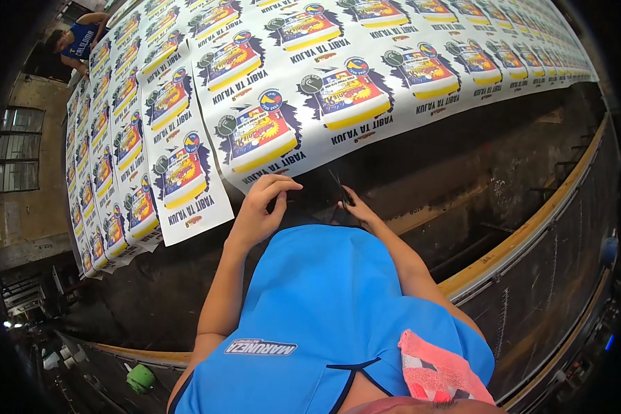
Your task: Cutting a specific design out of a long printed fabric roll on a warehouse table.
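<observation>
My left hand (261, 210) is beside the near edge of a large printed sheet (255, 131) of white material, which repeats a colourful yellow, red and blue design. Its fingers are loosely bent, with a gap between them and the thumb, and nothing shows in them. Slightly to the right and below the sheet's edge, my right hand (359, 207) grips dark scissors (343, 193) by the handles. The thin blades point up toward the sheet and look parted. A separate printed strip (181, 165) lies left of the sheet, its lower end just left of my left hand.
More printed strips (103, 159) hang over the table's left side. At the far left corner stands a person (83, 40) in a blue top. A dark bench with a wooden edge (524, 234) curves along the right. A green round object (140, 378) sits at lower left.
</observation>
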